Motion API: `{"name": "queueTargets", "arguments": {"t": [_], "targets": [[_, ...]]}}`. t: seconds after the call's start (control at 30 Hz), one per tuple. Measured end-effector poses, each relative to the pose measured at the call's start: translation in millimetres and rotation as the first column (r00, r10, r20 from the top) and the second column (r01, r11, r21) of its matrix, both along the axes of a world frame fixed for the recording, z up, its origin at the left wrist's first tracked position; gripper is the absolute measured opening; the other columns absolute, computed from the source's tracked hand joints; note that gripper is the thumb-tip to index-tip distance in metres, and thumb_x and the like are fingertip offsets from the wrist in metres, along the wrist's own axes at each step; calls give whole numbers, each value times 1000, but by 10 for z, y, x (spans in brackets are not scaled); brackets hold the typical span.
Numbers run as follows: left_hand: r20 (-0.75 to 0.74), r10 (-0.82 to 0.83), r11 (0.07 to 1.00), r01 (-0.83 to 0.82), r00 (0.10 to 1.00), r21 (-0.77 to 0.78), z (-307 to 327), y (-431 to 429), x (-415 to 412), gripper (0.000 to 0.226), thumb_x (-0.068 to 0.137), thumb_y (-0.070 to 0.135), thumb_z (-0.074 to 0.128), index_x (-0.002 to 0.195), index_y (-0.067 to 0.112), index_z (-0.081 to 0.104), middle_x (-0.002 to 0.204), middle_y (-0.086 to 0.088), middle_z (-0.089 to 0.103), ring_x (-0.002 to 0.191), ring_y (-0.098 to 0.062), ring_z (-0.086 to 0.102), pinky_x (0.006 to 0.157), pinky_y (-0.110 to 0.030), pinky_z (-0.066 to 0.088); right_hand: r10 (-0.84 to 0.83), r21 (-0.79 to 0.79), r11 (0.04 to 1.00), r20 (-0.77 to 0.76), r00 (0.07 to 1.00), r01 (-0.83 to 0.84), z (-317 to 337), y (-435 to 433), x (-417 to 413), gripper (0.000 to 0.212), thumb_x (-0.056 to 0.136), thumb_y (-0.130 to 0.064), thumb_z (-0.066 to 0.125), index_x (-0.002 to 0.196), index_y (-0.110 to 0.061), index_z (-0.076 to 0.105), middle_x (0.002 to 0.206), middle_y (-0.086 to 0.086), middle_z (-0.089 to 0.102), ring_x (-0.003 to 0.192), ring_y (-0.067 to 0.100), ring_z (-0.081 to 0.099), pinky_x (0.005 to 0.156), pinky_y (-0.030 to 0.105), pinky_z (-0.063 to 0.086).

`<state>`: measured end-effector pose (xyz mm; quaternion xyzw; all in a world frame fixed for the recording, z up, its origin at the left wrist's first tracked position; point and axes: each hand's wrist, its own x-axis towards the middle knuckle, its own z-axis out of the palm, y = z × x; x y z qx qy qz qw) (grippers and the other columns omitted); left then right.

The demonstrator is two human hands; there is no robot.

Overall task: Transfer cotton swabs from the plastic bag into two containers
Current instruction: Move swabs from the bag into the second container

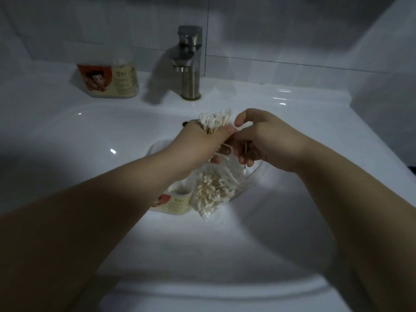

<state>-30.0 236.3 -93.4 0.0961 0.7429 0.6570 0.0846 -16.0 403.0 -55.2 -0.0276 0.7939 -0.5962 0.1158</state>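
My left hand (202, 140) grips a thick bundle of cotton swabs (216, 120) with the white tips fanning upward. Touching it from the right, my right hand (263, 138) pinches a single swab (245, 158) that hangs tip down. Below both hands a clear plastic bag (213, 190) with several swabs inside lies in the white sink basin (94, 136). One labelled container (173, 200) lies in the basin beside the bag, partly hidden under my left forearm. A second labelled container (110, 81) stands on the sink ledge at the back left.
A steel faucet (189, 64) rises at the back centre of the sink, just behind the hands. White tiled wall runs behind it. The sink's front rim (213, 291) curves across the bottom of the view.
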Motion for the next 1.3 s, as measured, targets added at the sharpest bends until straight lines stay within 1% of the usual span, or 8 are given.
{"name": "queueTargets", "arguments": {"t": [0.23, 0.47, 0.67, 0.8, 0.97, 1.1, 1.17, 1.3], "targets": [[64, 54, 998, -56, 997, 41, -24, 7, -30, 15, 99, 26, 67, 93, 13, 72, 66, 8, 69, 63, -8, 66, 52, -21, 51, -203, -80, 978, -152, 967, 193, 1, 20, -48, 9, 87, 10, 64, 92, 3, 62, 76, 19, 62, 60, 28, 63, 63, 31, 57], [120, -9, 1000, 7, 993, 16, -12, 1, -33, 21, 102, 32, 61, 99, 19, 77, 69, 11, 67, 65, -5, 67, 58, -22, 54, -317, -393, 885, -116, 941, 250, -4, 53, -90, 14, 84, 14, 71, 92, 5, 64, 87, 21, 66, 75, 27, 73, 73, 27, 60], [192, -88, 996, 91, 977, -9, -5, 3, 9, 23, 104, 36, 57, 95, 22, 72, 66, 6, 65, 69, -12, 71, 71, -36, 61, -227, -314, 933, -137, 964, 176, -49, 37, -81, 11, 89, 10, 67, 100, 12, 67, 96, 33, 69, 70, 28, 71, 74, 28, 60], [165, 20, 998, -28, 986, 47, 11, 27, -9, 25, 105, 33, 55, 89, 18, 68, 69, 3, 69, 65, -13, 70, 60, -28, 57, -299, -370, 894, -67, 952, 254, -24, 33, -81, 10, 97, 3, 60, 100, 10, 66, 98, 29, 71, 77, 28, 73, 71, 26, 60], [144, 88, 987, -106, 986, 122, 23, -3, -13, 25, 105, 27, 55, 92, 12, 71, 78, -6, 76, 70, -17, 73, 70, -33, 61, -197, -71, 979, -98, 976, 190, -14, 33, -36, 24, 105, -24, 53, 105, -9, 71, 99, 1, 79, 83, 13, 71, 62, 29, 49], [183, -69, 985, 39, 981, 166, 83, 35, 66, 25, 106, 25, 55, 112, 7, 71, 84, -9, 77, 72, -18, 73, 62, -29, 59, -70, 96, 991, -200, 977, 90, -28, -22, 8, 40, 106, -26, 48, 95, 6, 69, 85, 16, 72, 70, 17, 59, 58, 29, 42], [205, -113, 982, 78, 972, 172, 98, 55, 97, 23, 106, 25, 55, 107, 8, 70, 72, -3, 71, 61, -14, 68, 58, -27, 58, -55, 125, 988, -249, 967, 88, -49, -38, 2, 44, 106, -25, 47, 91, 13, 63, 75, 16, 58, 66, 23, 49, 59, 35, 40], [262, -132, 979, 84, 956, 186, 123, 59, 109, 21, 105, 28, 58, 98, 12, 69, 60, 3, 53, 49, -9, 51, 51, -24, 51, -29, 201, 973, -378, 926, 113, -38, -60, -6, 34, 107, -21, 48, 131, -3, 63, 97, 1, 69, 62, 4, 55, 63, 21, 46]]}}
